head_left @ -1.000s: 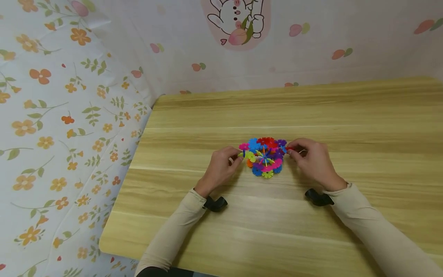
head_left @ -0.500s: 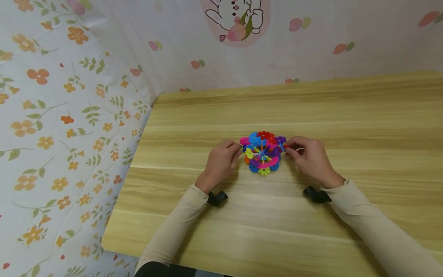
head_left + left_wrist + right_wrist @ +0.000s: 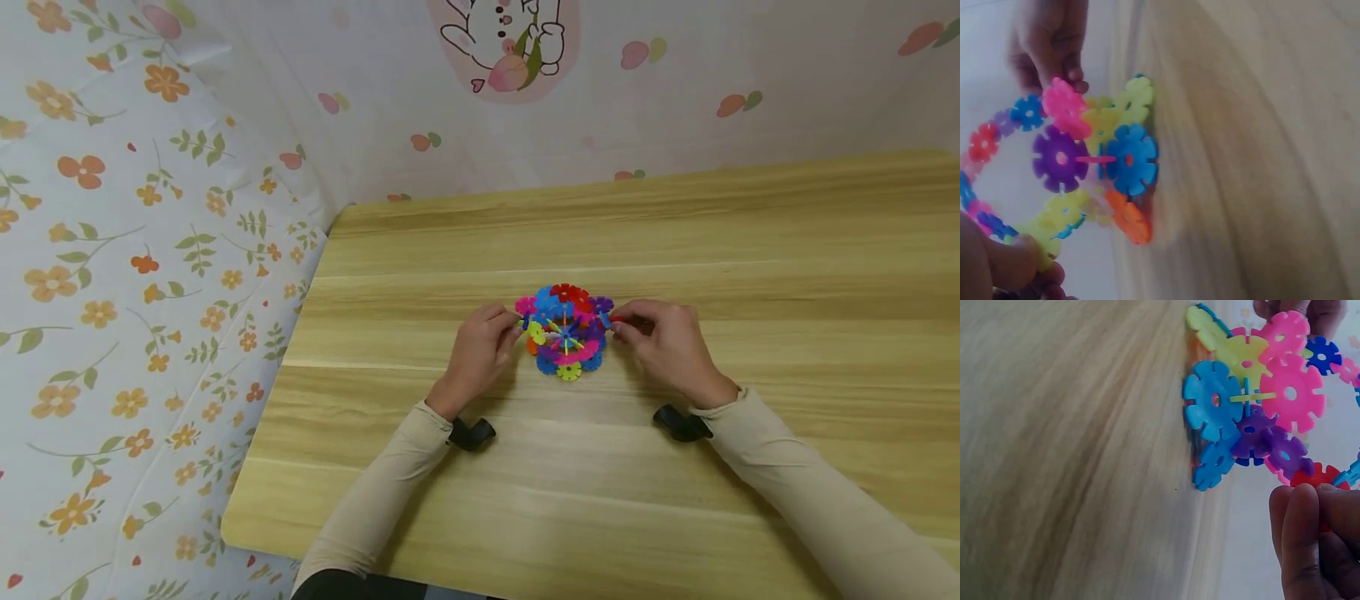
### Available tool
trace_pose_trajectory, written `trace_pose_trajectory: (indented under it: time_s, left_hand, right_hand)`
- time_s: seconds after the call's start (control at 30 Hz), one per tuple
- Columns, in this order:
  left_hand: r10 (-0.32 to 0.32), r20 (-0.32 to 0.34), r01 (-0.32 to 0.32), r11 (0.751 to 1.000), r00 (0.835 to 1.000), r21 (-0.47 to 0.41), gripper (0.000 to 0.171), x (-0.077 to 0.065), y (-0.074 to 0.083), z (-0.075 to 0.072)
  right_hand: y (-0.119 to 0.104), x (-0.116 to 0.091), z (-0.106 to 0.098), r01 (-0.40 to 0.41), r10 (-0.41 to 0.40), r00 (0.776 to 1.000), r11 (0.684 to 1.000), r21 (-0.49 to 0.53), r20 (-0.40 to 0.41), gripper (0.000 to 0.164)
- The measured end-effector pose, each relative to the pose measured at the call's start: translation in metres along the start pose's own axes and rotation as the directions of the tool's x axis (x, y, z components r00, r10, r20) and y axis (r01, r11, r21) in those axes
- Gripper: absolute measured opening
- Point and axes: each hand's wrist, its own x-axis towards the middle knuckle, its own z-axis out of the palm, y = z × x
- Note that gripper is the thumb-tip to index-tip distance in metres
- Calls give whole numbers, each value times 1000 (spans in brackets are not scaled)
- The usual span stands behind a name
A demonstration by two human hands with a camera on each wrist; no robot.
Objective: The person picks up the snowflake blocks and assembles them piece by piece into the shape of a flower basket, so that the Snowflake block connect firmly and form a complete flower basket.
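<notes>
A ring-shaped build of interlocking snowflake discs (image 3: 573, 357), in pink, blue, purple, red, yellow and orange, stands on the table between my hands. My left hand (image 3: 478, 358) pinches a yellow-green disc (image 3: 1042, 250) at its left side with thumb and fingers. On the opposite side, my right hand (image 3: 670, 343) holds a red disc (image 3: 1310, 477) between thumb and fingertips. Low blue discs (image 3: 1202, 403) sit right at the wood surface in the right wrist view. An orange disc (image 3: 1127, 219) leans out near the bottom in the left wrist view.
The wooden table (image 3: 420, 267) reaches back to a pale printed cloth (image 3: 675, 108). Floral cloth (image 3: 150, 333) hangs along its left edge. A black wrist strap (image 3: 471, 434) shows at the left wrist and another band (image 3: 681, 423) at the right.
In the head view the disc build and right hand have shifted slightly left, and the build sits a little higher; the camera view itself has moved slightly. Both hands keep their pinches.
</notes>
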Motion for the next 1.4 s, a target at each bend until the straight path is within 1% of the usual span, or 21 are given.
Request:
trace_pose_trajectory:
  time_s: [0.07,0.13,0.2,0.23,0.3,0.4,0.47,0.53,0.67,0.87,1.0,1.03,1.1,1.13,1.2,1.27,1.3,1.37,1.4]
  left_hand:
    - [20,-18,-20,999,1000,32,9,-1,0,1]
    - [44,-26,-42,995,999,96,8,-1,2,2]
    - [54,-30,-49,989,998,143,7,-1,4,2]
    - [51,-31,-46,988,998,144,7,0,4,3]
    - [26,-31,-23,995,999,98,8,-1,4,3]
    - [-31,-18,30,999,999,-31,10,-3,3,3]
    - [-68,6,68,992,998,-107,11,-5,2,3]
    - [-107,35,112,982,994,-155,13,-6,1,3]
    - [-165,78,177,965,983,-194,16,-8,-1,2]
    - [-196,105,215,948,975,-233,17,-10,-5,-1]
    - [-217,112,239,939,970,-249,14,-11,-7,-3]
    - [-217,111,238,939,970,-249,13,-11,-7,-4]
    - [-207,108,228,943,972,-244,12,-11,-7,-5]
    - [-197,105,217,947,975,-239,12,-11,-8,-5]
    - [-178,99,197,954,979,-227,12,-11,-7,-5]
    - [-165,96,182,960,982,-212,13,-10,-7,-5]
    - [-157,93,173,963,983,-206,13,-10,-7,-4]
    - [-147,88,163,966,985,-200,14,-9,-7,-5]
    - [-145,86,160,967,986,-199,14,-8,-6,-5]
  right_hand:
    - [-1,0,0,3,-3,1000,1000,-5,-3,8]
    - [-1,-1,1,1,-1,1000,1000,-11,-7,8]
    - [-2,-1,1,1,-1,1000,1000,-17,-11,8]
    - [-2,-2,1,0,0,1000,1000,-20,-11,8]
    - [-1,-2,0,-4,4,1000,1000,-22,-1,7]
    - [-1,-3,-2,-36,36,999,999,-16,19,7]
    - [0,-3,-4,-71,71,997,997,-8,31,8]
    - [1,-4,-5,-101,101,994,995,5,44,8]
    - [3,-4,-7,-128,127,989,992,16,73,9]
    - [3,-5,-11,-166,162,981,986,27,107,12]
    - [3,-4,-12,-177,171,975,984,27,139,17]
    - [3,-4,-12,-185,179,971,982,26,157,19]
    - [3,-2,-11,-235,217,951,970,58,220,28]
    - [2,-2,-11,-267,238,936,960,82,258,33]
    - [1,-1,-10,-343,290,899,932,117,328,47]
    - [-1,1,-10,-414,337,864,899,146,374,60]
    - [-1,1,-9,-433,349,852,889,150,389,65]
    - [-2,2,-8,-450,360,839,881,147,408,74]
    - [-2,2,-7,-453,362,836,879,146,413,75]
